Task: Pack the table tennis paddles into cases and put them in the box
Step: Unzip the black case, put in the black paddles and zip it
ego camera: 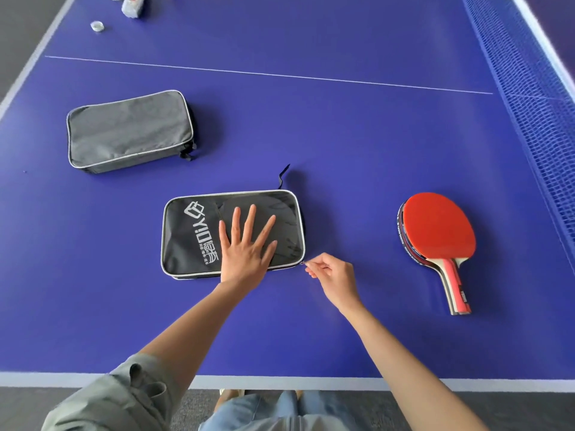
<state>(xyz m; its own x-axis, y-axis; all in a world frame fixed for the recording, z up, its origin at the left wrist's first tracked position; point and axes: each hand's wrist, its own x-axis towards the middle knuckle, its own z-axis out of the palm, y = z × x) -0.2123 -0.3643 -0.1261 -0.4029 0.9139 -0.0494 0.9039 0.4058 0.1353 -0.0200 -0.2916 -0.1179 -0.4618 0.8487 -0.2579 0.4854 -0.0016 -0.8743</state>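
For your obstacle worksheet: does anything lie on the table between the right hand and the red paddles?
Nothing visible does. Only bare blue table separates the right hand, pinching the zipper pull at the black case's corner, from the red paddles.

Just a big blue ping pong table (342, 126) with a thin white centre line (267, 74), the net (529, 98) stretched along its right side, some clear plastic bottles (132, 6) and a small cap (97, 26) way up in the far left corner, grey floor (18, 29) beyond.
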